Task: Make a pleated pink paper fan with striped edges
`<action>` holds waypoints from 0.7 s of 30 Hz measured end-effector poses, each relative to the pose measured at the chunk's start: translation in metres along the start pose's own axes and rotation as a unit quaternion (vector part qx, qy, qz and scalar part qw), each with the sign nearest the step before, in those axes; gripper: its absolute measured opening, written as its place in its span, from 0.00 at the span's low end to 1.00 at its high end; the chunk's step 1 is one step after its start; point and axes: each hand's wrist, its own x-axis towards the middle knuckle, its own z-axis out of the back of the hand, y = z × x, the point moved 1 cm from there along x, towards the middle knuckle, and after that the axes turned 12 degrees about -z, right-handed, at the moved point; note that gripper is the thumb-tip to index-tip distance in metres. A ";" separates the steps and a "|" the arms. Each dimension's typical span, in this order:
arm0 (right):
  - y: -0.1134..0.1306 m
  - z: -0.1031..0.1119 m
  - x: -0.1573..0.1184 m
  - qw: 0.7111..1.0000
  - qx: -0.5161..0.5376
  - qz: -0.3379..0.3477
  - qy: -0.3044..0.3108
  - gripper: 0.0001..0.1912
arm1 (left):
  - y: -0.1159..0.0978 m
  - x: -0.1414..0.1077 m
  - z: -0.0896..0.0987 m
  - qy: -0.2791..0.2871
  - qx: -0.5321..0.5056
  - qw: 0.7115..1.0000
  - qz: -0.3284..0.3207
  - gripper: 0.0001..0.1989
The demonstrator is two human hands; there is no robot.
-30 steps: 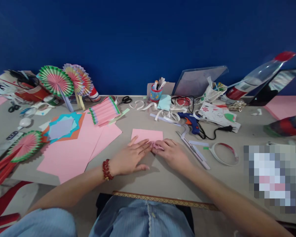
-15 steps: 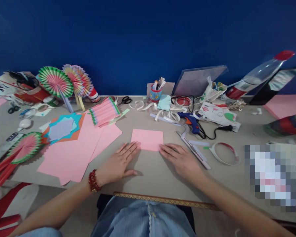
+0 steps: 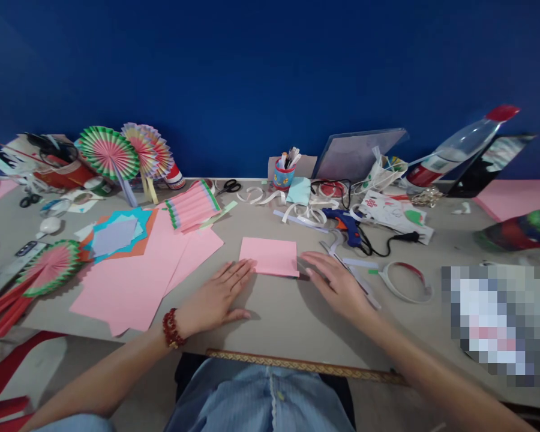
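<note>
Grey tabletop (image 3: 274, 321) bears pink paper (image 3: 273, 255) between the flat left hand (image 3: 212, 300), touching it, and outspread right hand (image 3: 339, 285), just beside.

Soft, rather dim light casts faint shadows on the pale grey desk (image 3: 274, 321) beside the bare left hand (image 3: 209, 306) and bare right hand (image 3: 339, 285). Wide-angle distortion slants the clear, red-capped plastic bottle (image 3: 465, 141) along the far edge, rightward; coarse pixelation hides a patch (image 3: 495, 327) near the right edge.
</note>
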 end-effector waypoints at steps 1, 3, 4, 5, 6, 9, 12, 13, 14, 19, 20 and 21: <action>0.007 0.000 0.003 1.000 -0.009 0.012 -0.008 0.17 | 0.000 0.000 0.000 -0.002 0.000 1.000 0.001 0.43; 0.022 -0.004 0.009 0.998 -0.039 0.052 0.000 0.18 | 0.000 0.001 0.001 -0.007 -0.001 1.000 0.004 0.43; 0.029 -0.008 0.012 0.996 -0.060 0.069 0.012 0.18 | 0.000 0.002 0.001 -0.008 -0.005 1.000 0.006 0.42; 0.034 -0.013 0.014 0.993 -0.085 0.081 0.026 0.17 | 0.001 0.001 0.002 -0.009 -0.013 1.000 0.008 0.40; 0.037 -0.017 0.016 0.989 -0.113 0.088 0.042 0.15 | 0.001 0.001 0.003 -0.012 -0.025 1.000 0.013 0.39; 0.038 -0.028 0.021 0.982 -0.150 0.081 0.078 0.11 | -0.002 -0.003 0.008 -0.081 -0.077 0.992 0.064 0.30; 0.033 -0.027 0.025 0.996 -0.032 0.024 0.085 0.10 | -0.012 -0.006 0.014 -0.201 -0.172 0.957 0.123 0.15; 0.032 -0.026 0.025 0.996 0.025 -0.002 0.083 0.09 | -0.017 -0.004 0.015 -0.216 -0.218 0.943 0.130 0.13; 0.032 -0.024 0.026 0.993 0.078 -0.029 0.080 0.09 | -0.021 -0.002 0.014 -0.210 -0.267 0.931 0.136 0.13; 0.054 -0.024 0.020 0.980 0.173 -0.057 0.077 0.07 | -0.028 0.027 0.009 -0.225 -0.409 0.866 0.178 0.26; 0.060 -0.025 0.018 0.981 0.171 -0.050 0.076 0.07 | -0.026 0.035 0.010 -0.243 -0.432 0.850 0.176 0.24; 0.065 -0.027 0.017 0.983 0.164 -0.044 0.073 0.06 | -0.024 0.042 0.011 -0.261 -0.444 0.839 0.176 0.22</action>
